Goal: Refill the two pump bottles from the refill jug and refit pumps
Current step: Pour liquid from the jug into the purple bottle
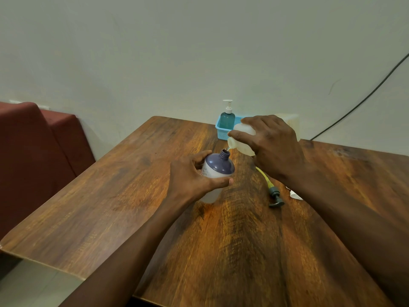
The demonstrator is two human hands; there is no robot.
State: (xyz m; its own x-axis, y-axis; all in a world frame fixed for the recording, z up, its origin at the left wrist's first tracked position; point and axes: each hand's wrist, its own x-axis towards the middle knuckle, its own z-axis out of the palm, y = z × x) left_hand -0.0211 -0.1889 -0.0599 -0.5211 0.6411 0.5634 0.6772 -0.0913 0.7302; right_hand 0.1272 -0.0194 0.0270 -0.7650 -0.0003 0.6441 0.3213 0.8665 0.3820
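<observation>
The open pump bottle, white-bodied with a purple shoulder and bare threaded neck, stands near the middle of the counter, tilted a little toward the jug. The left hand wraps its body, thumb across the front and fingers behind, steadying it. Just above the neck, the translucent refill jug is tipped spout-down in the right hand, which grips it from above with fingers spread over its side. A thin stream appears to run from the spout into the neck, so the pour looks under way.

To the right of the bottle, its removed pump lies on the counter, grey head nearest and yellowish dip tube pointing away, partly under the right forearm. A small white object lies just beside it; what it is cannot be told. At the far edge, a teal pump bottle with its white pump fitted stands in a blue basket.

The neck is narrow and the jug's mouth sits close to its rim: a slight drift of either hand would likely send liquid down the purple shoulder and onto the wood. The fill level is hidden behind the opaque body, so overfilling is a real risk. The right forearm could also nudge the loose pump.
</observation>
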